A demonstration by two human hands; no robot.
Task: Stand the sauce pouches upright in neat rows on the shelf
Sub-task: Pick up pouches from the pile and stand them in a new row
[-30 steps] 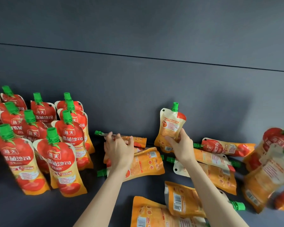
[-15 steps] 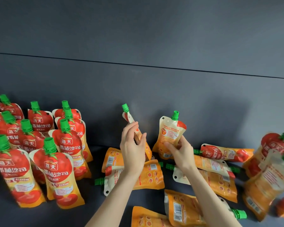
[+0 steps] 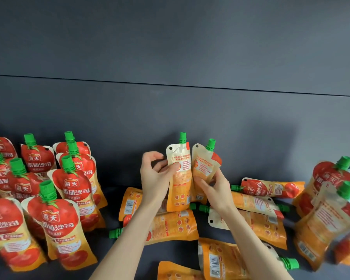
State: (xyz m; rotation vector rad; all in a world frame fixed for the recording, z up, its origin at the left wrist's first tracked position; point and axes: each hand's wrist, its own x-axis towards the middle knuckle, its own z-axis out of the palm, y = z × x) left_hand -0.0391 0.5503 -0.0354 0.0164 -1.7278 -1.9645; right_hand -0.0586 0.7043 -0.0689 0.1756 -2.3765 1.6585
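head view: at frame centre your left hand [image 3: 156, 178] fingers are gripping one upright pouch [image 3: 179, 178], your right hand [image 3: 214, 188] fingers gripping the tilted pouch [image 3: 204, 164] beside it.

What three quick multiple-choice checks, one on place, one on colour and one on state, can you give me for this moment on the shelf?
1. Where do the neat upright rows stand?
A. left of the hands
B. right of the hands
C. on the rear wall

2. What colour are the pouch caps?
A. red
B. green
C. white

3. How are the two pouches in the hands held?
A. flat, caps toward the camera
B. upside down
C. upright, printed backs toward the camera

Answers:
1 A: the upright rows fill the shelf's left side, away from the left hand and right hand.
2 B: every visible cap, such as the one on the left-hand pouch, is green.
3 C: that pouch and the right-hand pouch have caps up and pale text panels facing the camera, while loose pouches lie flat below.
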